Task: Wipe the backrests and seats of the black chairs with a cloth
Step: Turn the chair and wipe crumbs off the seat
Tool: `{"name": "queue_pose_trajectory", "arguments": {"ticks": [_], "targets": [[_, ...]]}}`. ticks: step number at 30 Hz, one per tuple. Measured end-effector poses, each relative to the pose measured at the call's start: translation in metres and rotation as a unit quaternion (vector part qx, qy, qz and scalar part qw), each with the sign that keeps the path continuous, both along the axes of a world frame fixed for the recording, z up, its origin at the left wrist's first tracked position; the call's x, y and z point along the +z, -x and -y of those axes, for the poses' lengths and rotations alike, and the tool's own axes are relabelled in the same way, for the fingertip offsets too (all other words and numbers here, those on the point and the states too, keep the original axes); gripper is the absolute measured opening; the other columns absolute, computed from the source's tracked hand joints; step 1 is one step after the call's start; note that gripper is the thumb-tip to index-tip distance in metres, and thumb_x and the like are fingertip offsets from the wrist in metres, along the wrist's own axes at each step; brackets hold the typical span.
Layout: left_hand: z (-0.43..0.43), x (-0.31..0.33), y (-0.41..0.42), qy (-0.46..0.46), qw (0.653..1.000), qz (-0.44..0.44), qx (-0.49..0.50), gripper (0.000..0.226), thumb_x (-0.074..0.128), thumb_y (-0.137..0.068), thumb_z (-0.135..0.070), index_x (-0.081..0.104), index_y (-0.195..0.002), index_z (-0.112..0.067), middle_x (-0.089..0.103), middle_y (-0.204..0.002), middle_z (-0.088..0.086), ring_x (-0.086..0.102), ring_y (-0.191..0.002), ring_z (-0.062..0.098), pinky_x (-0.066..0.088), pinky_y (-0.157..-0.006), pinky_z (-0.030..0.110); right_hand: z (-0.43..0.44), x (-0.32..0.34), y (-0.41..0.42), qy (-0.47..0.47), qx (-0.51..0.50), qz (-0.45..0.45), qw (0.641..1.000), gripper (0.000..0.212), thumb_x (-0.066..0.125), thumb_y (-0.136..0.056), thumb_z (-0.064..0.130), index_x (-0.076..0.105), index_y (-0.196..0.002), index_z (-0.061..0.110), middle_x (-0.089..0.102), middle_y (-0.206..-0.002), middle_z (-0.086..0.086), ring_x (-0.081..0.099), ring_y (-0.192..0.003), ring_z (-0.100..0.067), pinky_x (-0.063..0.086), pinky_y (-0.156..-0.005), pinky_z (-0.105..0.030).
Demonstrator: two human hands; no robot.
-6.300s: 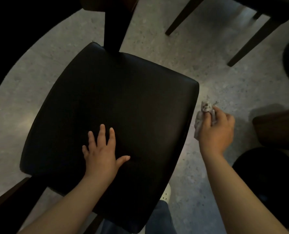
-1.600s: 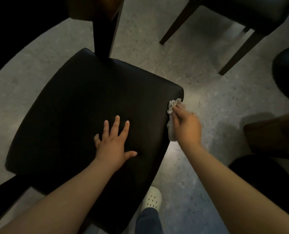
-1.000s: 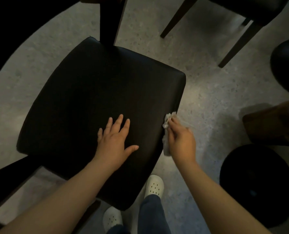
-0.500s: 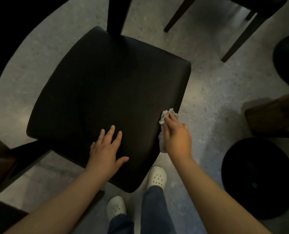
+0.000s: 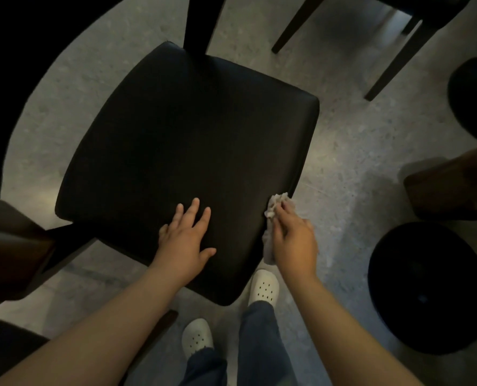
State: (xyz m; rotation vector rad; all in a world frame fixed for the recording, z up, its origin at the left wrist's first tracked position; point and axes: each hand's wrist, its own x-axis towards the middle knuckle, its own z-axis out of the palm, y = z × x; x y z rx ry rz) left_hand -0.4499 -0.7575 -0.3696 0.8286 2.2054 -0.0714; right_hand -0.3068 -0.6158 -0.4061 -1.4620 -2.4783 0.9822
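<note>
Most of the cloth (image 5: 276, 203) hides under our right hand (image 5: 294, 242), which grips it at the seat (image 5: 187, 151) edge. Seat smooth, black, near-square. Our left hand (image 5: 185, 242) lies flat on it.

Both bare forearms reach forward and down. The left hand (image 5: 185, 240) lies flat, palm down on the seat (image 5: 190, 129), its fingers (image 5: 195, 208) straight and slightly spread, thumb stuck out to the right. The right hand (image 5: 294, 240) sits knuckles-up just beside it at the seat's right edge, fingers curled round a crumpled cloth (image 5: 276, 201) that touches that edge.
</note>
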Motion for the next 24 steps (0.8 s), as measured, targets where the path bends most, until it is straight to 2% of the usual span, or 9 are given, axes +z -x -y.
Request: {"name": "queue_pose_trajectory", "arguments": {"ticks": [4, 6, 9, 13, 15, 18, 21, 23, 24], "targets": [[0.001, 0.002, 0.001, 0.001, 1.0, 0.001, -0.002, 0.085, 0.059, -0.093, -0.041, -0.001, -0.153, -0.034, -0.017, -0.161, -0.006, -0.012, -0.149, 0.023, 0.014, -0.121, 0.049, 0.055, 0.004, -0.028, 0.04, 0.03, -0.005, 0.999, 0.043, 0.05, -0.099, 0.025, 0.048, -0.141, 0.026, 0.056, -0.137, 0.006, 0.048, -0.102, -0.008, 0.036, -0.083, -0.009], [0.005, 0.006, 0.001, -0.013, 1.0, -0.001, 0.0, 0.084, 0.059, -0.093, -0.038, 0.002, -0.153, -0.033, -0.015, -0.161, -0.006, -0.011, -0.149, 0.021, 0.015, -0.121, 0.047, 0.078, 0.013, -0.044, 0.08, 0.037, -0.001, 0.996, 0.041, 0.054, -0.097, 0.024, 0.051, -0.137, 0.028, 0.058, -0.134, 0.008, 0.052, -0.103, -0.008, 0.045, -0.089, -0.017], [0.02, 0.011, -0.005, -0.044, 0.999, -0.006, 0.01, 0.078, 0.057, -0.094, -0.036, 0.006, -0.153, -0.032, -0.009, -0.162, -0.006, -0.006, -0.149, 0.018, 0.016, -0.121, 0.042, 0.078, 0.02, -0.049, 0.09, 0.026, -0.021, 0.995, 0.037, 0.057, -0.094, 0.023, 0.058, -0.131, 0.03, 0.064, -0.119, 0.007, 0.055, -0.097, -0.006, 0.052, -0.088, -0.028], [0.047, 0.011, -0.018, -0.015, 1.0, -0.011, 0.012, 0.077, 0.054, -0.095, -0.041, 0.005, -0.153, -0.031, -0.011, -0.162, -0.004, -0.009, -0.149, 0.021, 0.014, -0.122, 0.044, 0.049, 0.006, -0.025, 0.029, -0.001, -0.005, 1.0, 0.041, 0.051, -0.098, 0.025, 0.051, -0.139, 0.027, 0.049, -0.145, 0.007, 0.047, -0.117, -0.013, 0.033, -0.093, -0.013], [0.058, 0.009, -0.021, -0.009, 0.999, -0.005, 0.038, 0.078, 0.054, -0.095, -0.041, 0.004, -0.153, -0.031, -0.015, -0.161, -0.004, -0.012, -0.148, 0.02, 0.012, -0.122, 0.042, 0.055, -0.004, -0.02, 0.032, -0.008, 0.017, 0.999, 0.043, 0.047, -0.1, 0.025, 0.046, -0.143, 0.027, 0.041, -0.151, 0.009, 0.044, -0.121, -0.015, 0.031, -0.093, -0.015], [0.066, 0.007, -0.02, -0.017, 0.999, 0.017, 0.047, 0.08, 0.056, -0.095, -0.038, 0.002, -0.153, -0.032, -0.02, -0.16, -0.008, -0.017, -0.147, 0.018, 0.009, -0.121, 0.039, 0.092, -0.004, -0.033, 0.052, -0.011, 0.02, 0.998, 0.047, 0.049, -0.099, 0.02, 0.042, -0.145, 0.028, 0.042, -0.15, 0.009, 0.048, -0.12, -0.017, 0.038, -0.095, -0.017], [0.068, 0.006, -0.019, -0.029, 0.998, 0.024, 0.046, 0.079, 0.057, -0.094, -0.035, 0.003, -0.153, -0.032, -0.019, -0.16, -0.009, -0.017, -0.147, 0.017, 0.009, -0.121, 0.04, 0.13, 0.005, -0.048, 0.102, 0.01, 0.037, 0.994, 0.048, 0.05, -0.098, 0.021, 0.039, -0.144, 0.031, 0.039, -0.15, 0.016, 0.041, -0.13, -0.017, 0.038, -0.106, -0.024], [0.068, 0.004, -0.019, -0.034, 0.998, 0.02, 0.049, 0.08, 0.058, -0.094, -0.034, 0.004, -0.153, -0.032, -0.019, -0.16, -0.009, -0.017, -0.147, 0.018, 0.01, -0.121, 0.04, 0.136, 0.015, -0.053, 0.115, 0.011, 0.028, 0.993, 0.044, 0.053, -0.098, 0.022, 0.046, -0.14, 0.031, 0.044, -0.147, 0.015, 0.041, -0.134, -0.018, 0.035, -0.112, -0.03], [0.068, 0.004, -0.018, -0.033, 0.998, 0.02, 0.049, 0.08, 0.058, -0.094, -0.034, 0.004, -0.153, -0.032, -0.019, -0.16, -0.009, -0.017, -0.147, 0.018, 0.01, -0.121, 0.04, 0.132, 0.018, -0.052, 0.117, 0.003, 0.01, 0.993, 0.041, 0.055, -0.097, 0.021, 0.052, -0.137, 0.03, 0.052, -0.142, 0.009, 0.046, -0.13, -0.019, 0.04, -0.11, -0.034]]}}
